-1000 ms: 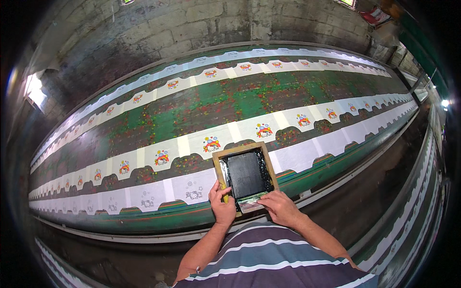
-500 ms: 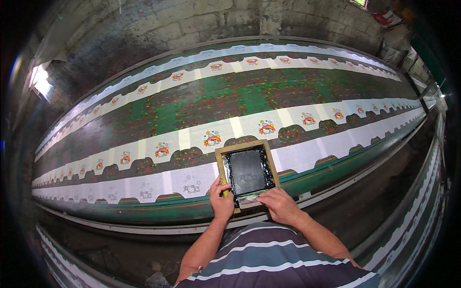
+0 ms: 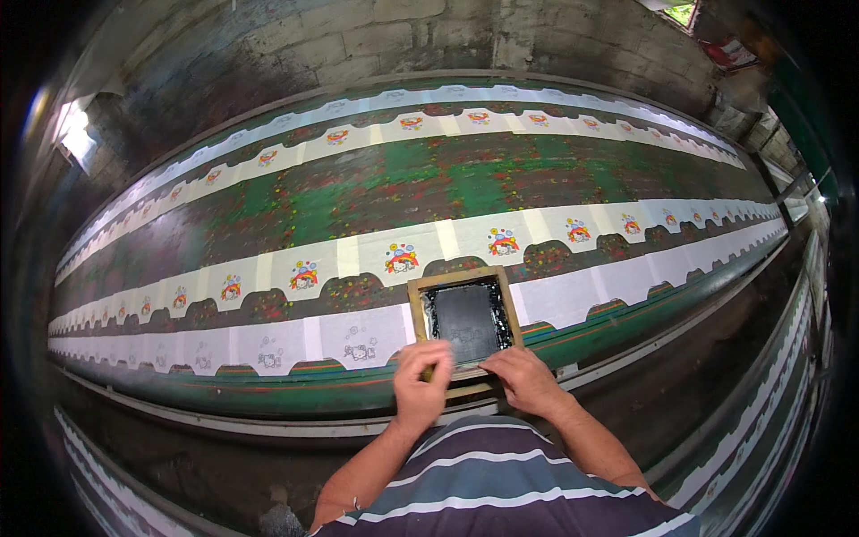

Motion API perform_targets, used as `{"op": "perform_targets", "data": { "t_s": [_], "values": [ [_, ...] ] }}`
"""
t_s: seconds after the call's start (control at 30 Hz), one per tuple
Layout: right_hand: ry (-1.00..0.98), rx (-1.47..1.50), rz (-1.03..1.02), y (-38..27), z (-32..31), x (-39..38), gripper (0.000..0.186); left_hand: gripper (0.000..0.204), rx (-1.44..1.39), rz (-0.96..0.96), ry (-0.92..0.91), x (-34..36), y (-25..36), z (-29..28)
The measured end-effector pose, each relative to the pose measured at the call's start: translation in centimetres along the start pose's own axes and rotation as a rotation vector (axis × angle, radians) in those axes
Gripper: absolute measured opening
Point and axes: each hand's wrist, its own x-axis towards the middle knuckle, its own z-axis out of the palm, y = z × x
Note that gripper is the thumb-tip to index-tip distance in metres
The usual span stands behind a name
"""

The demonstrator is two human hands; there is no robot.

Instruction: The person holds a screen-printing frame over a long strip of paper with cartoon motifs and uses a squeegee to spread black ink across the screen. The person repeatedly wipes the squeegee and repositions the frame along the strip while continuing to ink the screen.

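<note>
Your wooden frame [image 3: 456, 277] lies just beyond your two hands, over the near row of white pieces [image 3: 559, 300]. Its rails are worn tan wood, and the dark screen [image 3: 461, 309] inside is almost flat black, with a faint figure outlined toward your side.

The frame makes a shallow well: wet, shiny black ink [image 3: 504, 336] clings in ragged streaks along its inner sides, and a thin pale strip [image 3: 468, 367] crosses the end between your hands.

Your right hand [image 3: 526, 380] pinches the frame's near edge, thumb and fingertips together. Your left hand [image 3: 420, 385] is curled at the near left corner, its fingers blurred, with a bit of yellowish material [image 3: 429, 371] showing among them; you cannot tell whether it grips anything firmly.

Left of that hand, a white piece carries a grey line drawing [image 3: 361, 353]; beyond both hands, the next row on the counter [image 3: 403, 166] bears colourful prints [image 3: 402, 259].

Half a second ago your left hand was on the frame's left side, and more of the pale strip showed.
</note>
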Motion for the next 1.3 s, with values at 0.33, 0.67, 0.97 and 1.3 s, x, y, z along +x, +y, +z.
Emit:
{"op": "perform_targets", "data": {
  "t_s": [0.33, 0.67, 0.97, 1.3],
  "values": [
    [-0.029, -0.022, 0.034, -0.6, -0.4, 0.7, 0.053, 0.126, -1.581, 0.224, -0.904, 2.7, 25.5, 3.1],
    [-0.045, -0.056, 0.024, -1.5, -0.2, 0.3, 0.046, 0.114, -1.397, 0.178, -0.915, 2.7, 26.3, 2.2],
    [-0.126, -0.072, -0.017, -0.2, 1.5, 0.9, 0.039, 0.053, -0.565, 0.285, -0.525, 2.3, 11.5, 2.2],
    [-0.351, -0.029, 0.014, 1.1, -2.2, 3.6, 0.037, 0.042, -0.156, -0.223, 0.428, -2.2, -6.1, 0.4]
  ]
}}
